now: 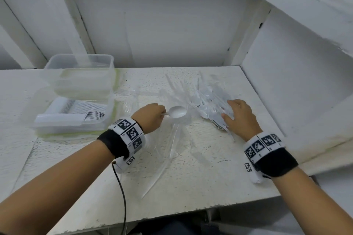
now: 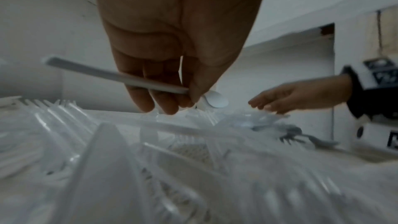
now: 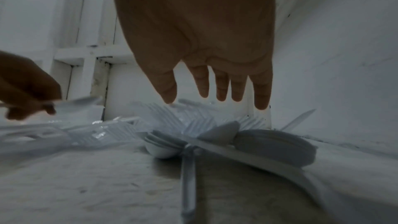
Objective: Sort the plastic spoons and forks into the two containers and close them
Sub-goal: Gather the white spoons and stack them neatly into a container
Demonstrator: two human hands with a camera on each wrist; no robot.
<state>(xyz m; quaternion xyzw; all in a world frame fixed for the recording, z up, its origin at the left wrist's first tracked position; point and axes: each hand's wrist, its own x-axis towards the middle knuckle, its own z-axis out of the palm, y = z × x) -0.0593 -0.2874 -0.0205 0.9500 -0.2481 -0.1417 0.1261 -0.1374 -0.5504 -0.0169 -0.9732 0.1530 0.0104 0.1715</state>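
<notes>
on a rough white table [image 1: 200, 173] set into a white-walled alcove, a person sorts a scatter of plastic cutlery. the left hand [image 1: 150, 118] pinches the handle of a white spoon [image 1: 177, 111] between thumb and curled fingers, the bowl pointing right and held above the table's middle; the left wrist view shows the handle [image 2: 112, 76] running across the fingertips [image 2: 163, 101]. the right hand [image 1: 238, 118] is spread, fingers straight and apart, lowered over a heap of spoons [image 1: 208, 101] toward the table's right rear; whether the tips touch the heap cannot be told. the right wrist view shows those fingers [image 3: 221, 84] just above stacked spoon bowls [image 3: 275, 144] and fork tines [image 3: 193, 120]. clear forks [image 1: 172, 139] lie loose between the two hands and toward the near edge, hard to make out against the surface. at the left stand two clear containers: the near container [image 1: 74, 116], uncovered, holds a neat row of white cutlery, while the far container [image 1: 82, 74] sits partly on top of it, behind. both wrists carry black bands with checkered marker tags, and a dark cable [image 1: 122, 196] hangs from the left one.
</notes>
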